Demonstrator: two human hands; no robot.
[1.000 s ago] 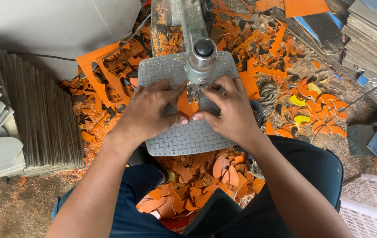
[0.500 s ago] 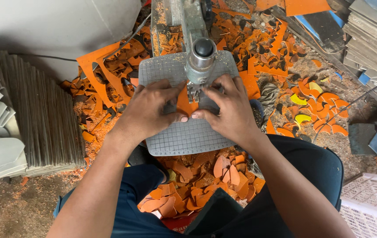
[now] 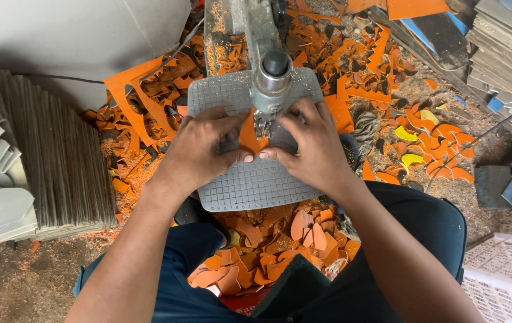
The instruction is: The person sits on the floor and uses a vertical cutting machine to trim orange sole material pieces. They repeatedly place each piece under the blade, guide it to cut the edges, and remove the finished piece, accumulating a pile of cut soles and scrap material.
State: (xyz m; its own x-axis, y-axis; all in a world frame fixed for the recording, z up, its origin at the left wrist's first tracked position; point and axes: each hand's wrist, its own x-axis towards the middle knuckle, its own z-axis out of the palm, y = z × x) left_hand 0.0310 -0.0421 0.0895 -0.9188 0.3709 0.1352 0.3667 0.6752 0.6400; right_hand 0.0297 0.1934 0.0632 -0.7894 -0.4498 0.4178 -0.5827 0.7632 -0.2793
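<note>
Orange piece lay flat on the grey gridded plate, near the plate's middle, directly under the saw head and its short blade. Against the frames of a second before, almost nothing had shifted: piece, plate and both my hands sat where they had been, only my fingertips crept slightly closer together at the piece's near edge. I judged that as a slow feed through the cut, not a repositioning, with the cut not yet finished.

My left hand pressed down on the piece's left side, fingers spread narrow, thumb tip at its near edge. My right hand pressed the right side, index and thumb meeting the left thumb just below the blade. Both grips were flat-pressing rather than wrapping round the piece; it sat between them, touching both.

Beyond the plate's far edge and right edge: heaps of orange offcuts, a few yellow bits among them. Below the near edge, more curved orange scraps in my lap. Left of the plate, a stack of grey sheets. White crate at lower right.
</note>
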